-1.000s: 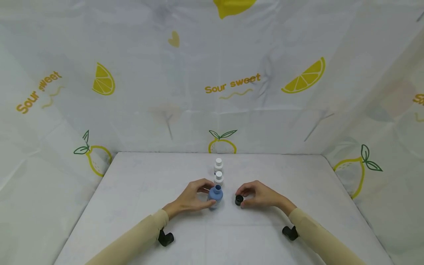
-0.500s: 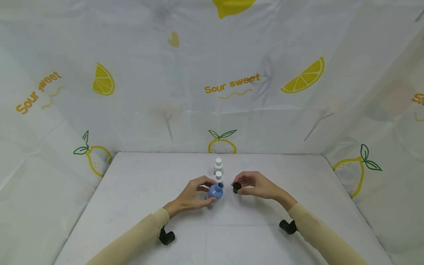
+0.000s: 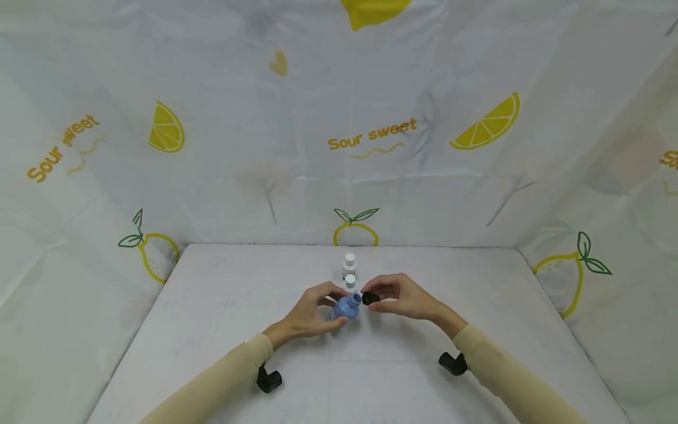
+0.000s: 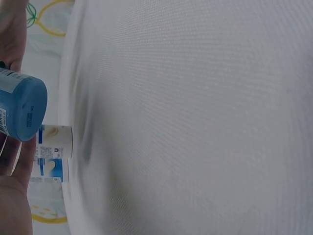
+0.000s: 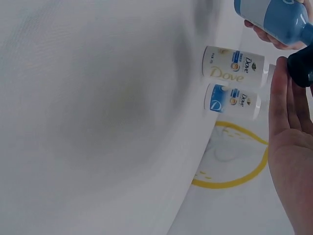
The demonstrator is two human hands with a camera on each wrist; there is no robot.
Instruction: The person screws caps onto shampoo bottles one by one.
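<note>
My left hand [image 3: 307, 313] grips a blue bottle [image 3: 345, 308] round its body, thumb on the near side. The bottle leans to the right, its uncapped mouth facing the other hand; in the left wrist view the base of the blue bottle [image 4: 33, 110] shows, held up off the white cloth. Between thumb and fingers, my right hand [image 3: 410, 300] pinches a black cap [image 3: 369, 298], tilted and close beside the bottle's mouth. In the right wrist view the black cap [image 5: 301, 67] sits right at the bottle's neck.
Just behind the hands, two white Dove bottles with white caps stand one behind the other: the nearer bottle [image 3: 350, 284] and the farther bottle [image 3: 349, 267]. A white cloth covers the table [image 3: 238, 271]. Lemon-printed sheeting [image 3: 296, 147] hangs at the back and sides.
The right hand has raised the black cap off the table area and carried it left and away from me to the bottle's mouth. The blue bottle has tipped from upright toward the right.
</note>
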